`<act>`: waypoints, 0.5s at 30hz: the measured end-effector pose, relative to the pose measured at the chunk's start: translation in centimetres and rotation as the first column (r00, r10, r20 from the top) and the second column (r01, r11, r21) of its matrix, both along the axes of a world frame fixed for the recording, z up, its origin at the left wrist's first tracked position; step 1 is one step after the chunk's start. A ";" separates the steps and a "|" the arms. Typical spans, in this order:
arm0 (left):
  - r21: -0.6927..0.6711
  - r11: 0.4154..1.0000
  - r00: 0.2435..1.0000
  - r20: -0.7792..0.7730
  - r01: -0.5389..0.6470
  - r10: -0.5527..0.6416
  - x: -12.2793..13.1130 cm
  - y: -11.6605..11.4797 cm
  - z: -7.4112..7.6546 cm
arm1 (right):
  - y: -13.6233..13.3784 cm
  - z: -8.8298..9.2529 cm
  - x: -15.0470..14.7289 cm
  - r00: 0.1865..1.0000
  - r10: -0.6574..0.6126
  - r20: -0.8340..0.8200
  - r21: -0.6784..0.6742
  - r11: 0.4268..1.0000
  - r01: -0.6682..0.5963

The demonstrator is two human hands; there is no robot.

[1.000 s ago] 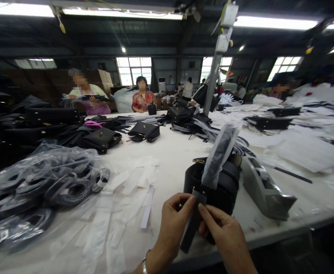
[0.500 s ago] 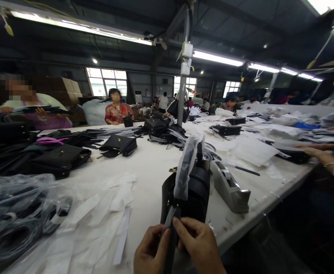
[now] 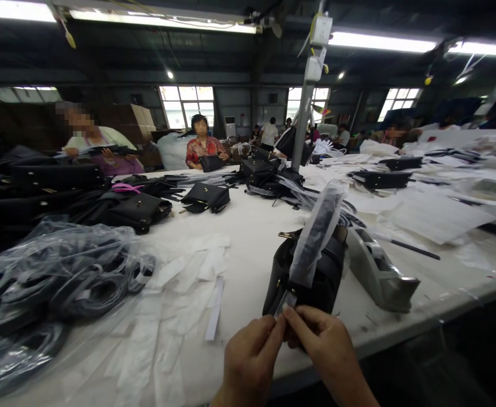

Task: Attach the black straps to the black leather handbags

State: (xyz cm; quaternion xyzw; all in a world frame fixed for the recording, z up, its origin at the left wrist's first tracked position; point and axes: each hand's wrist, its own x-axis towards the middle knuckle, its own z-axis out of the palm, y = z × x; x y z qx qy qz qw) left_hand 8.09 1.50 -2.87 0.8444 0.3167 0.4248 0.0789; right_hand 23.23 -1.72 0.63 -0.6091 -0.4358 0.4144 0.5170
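Note:
A black handbag (image 3: 282, 271) stands on the table, end-on to me. Its raised handle is wrapped in a frosty plastic sleeve (image 3: 317, 240). At the bag's near end, my left hand (image 3: 252, 350) pinches the plastic-covered strap (image 3: 289, 298) between thumb and finger. Right beside it, the thumb and fingers of my right hand (image 3: 326, 345) are closed on the same strap, tips touching or nearly touching the left ones. The lower run of the strap is hidden by my hands. A grey tape dispenser (image 3: 383, 277) sits close to the bag's right side.
Coiled straps in clear plastic (image 3: 99, 294) lie at left, near white paper strips (image 3: 142, 333) on the white table (image 3: 248, 237). More black bags (image 3: 205, 198) are piled farther back. A metal post (image 3: 303, 124) rises behind them. Co-workers, including a person in red (image 3: 205, 148), handle bags across the table.
My view has turned left and downward, so the scene sits farther right. My left hand has moved up the strap to the right hand's fingertips. The person in red now has a bag raised higher.

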 end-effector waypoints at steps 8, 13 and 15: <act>-0.455 0.884 0.944 0.327 0.106 0.055 -0.7 -0.1 2.2 | 0.0 0.0 0.7 0.999 0.039 0.038 -0.015 0.999 -0.038; -0.770 0.522 0.867 0.487 0.367 0.108 0.6 0.9 1.7 | -0.1 -1.2 0.9 0.969 0.016 0.246 0.068 0.997 -0.033; -0.790 0.372 0.810 0.568 0.487 0.147 1.3 1.0 0.9 | -0.1 -1.2 0.7 0.937 -0.005 0.349 0.163 0.985 -0.056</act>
